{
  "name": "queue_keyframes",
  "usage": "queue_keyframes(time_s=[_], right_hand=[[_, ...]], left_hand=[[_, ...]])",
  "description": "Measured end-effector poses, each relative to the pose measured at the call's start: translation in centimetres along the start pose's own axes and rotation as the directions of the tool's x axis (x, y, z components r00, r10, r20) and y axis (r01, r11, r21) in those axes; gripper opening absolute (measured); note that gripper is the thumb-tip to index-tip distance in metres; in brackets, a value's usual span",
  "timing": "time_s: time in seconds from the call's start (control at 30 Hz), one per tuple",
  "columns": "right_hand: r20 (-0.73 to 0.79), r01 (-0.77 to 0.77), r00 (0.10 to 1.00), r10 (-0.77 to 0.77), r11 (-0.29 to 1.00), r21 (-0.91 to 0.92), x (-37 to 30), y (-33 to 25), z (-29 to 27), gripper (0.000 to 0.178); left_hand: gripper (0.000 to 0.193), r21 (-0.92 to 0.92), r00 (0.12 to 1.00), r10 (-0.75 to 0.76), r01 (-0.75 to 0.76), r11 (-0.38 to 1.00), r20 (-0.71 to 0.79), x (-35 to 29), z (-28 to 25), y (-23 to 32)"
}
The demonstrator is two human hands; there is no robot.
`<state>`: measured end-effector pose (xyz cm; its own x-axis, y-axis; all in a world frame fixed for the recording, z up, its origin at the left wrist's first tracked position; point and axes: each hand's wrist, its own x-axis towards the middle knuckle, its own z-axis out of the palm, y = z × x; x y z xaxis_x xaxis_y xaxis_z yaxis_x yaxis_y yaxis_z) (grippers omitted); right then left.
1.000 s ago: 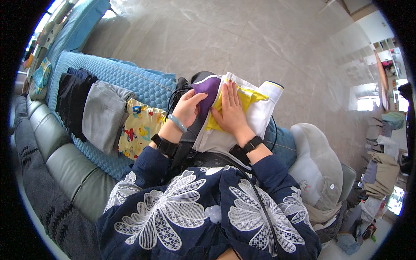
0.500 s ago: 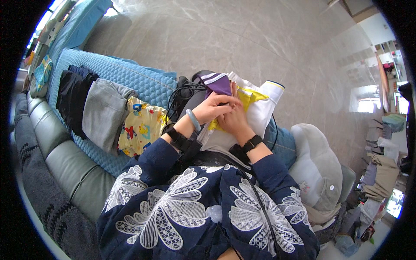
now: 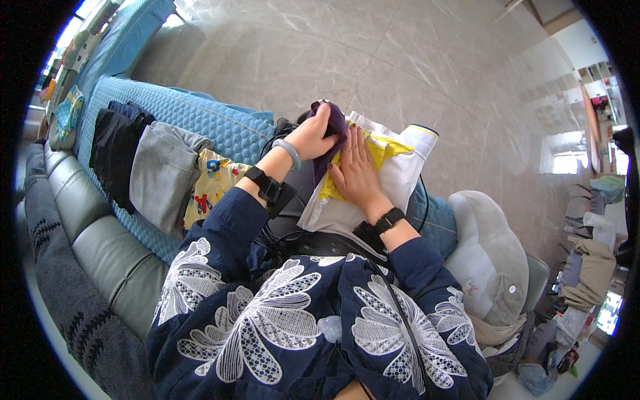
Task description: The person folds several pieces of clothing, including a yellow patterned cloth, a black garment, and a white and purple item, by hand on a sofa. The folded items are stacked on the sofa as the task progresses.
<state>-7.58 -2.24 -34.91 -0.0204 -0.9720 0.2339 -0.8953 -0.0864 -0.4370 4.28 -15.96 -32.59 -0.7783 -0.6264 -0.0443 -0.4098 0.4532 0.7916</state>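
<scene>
Across my lap lies a white garment (image 3: 399, 185) with a yellow panel (image 3: 377, 151) and a dark purple part (image 3: 338, 119). My left hand (image 3: 312, 137) is closed on the purple part at its far left, with the thumb and fingers gripping the bunched cloth. Flat on the yellow panel rests my right hand (image 3: 359, 170), its fingers stretched out and pointing away from me. What lies beneath the right palm is hidden. I cannot tell exactly what kind of garment it is.
On the blue quilted cover (image 3: 227, 127) to my left are folded yellow printed clothing (image 3: 208, 193), grey clothing (image 3: 163, 173) and black clothing (image 3: 112, 150). A green-grey sofa back (image 3: 110, 233) runs behind them. At my right sits a grey plush cushion (image 3: 490, 253). Dark cables (image 3: 272, 141) lie beside my lap.
My left hand has moved left off my right hand and now grips the purple part, which has bunched up; its white stripes no longer show. My right hand stays on the yellow panel, now uncovered.
</scene>
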Motion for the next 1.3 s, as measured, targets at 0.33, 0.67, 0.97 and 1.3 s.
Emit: queue_keyframes(time_s=[0.33, 0.67, 0.97, 1.3], right_hand=[[0.006, 0.007, 1.000, -0.007, 1.000, -0.021, 0.1, 0.0, 0.0, 0.077], [0.038, -0.010, 0.999, 0.012, 0.998, -0.063, 0.0, -0.1, 0.3, 0.077], [0.040, -0.007, 0.999, 0.010, 0.998, -0.056, 0.0, -0.1, 0.2, 0.078], [-0.020, -0.188, 0.940, 0.341, 0.563, 0.805, -0.5, 2.8, -2.1, 0.043]], left_hand=[[0.040, 0.079, 0.965, 0.019, -0.041, 0.996, 0.263, 0.5, -2.6, 0.6], [0.036, 0.000, 0.916, -0.402, 0.402, 0.916, -0.009, -8.9, -6.7, -2.6], [0.020, -0.610, 0.891, -0.452, 0.339, 0.717, -0.036, -9.9, -3.1, -2.8], [0.034, 0.263, 0.840, 0.513, -0.462, 0.847, -0.175, -6.2, 2.5, 7.0]])
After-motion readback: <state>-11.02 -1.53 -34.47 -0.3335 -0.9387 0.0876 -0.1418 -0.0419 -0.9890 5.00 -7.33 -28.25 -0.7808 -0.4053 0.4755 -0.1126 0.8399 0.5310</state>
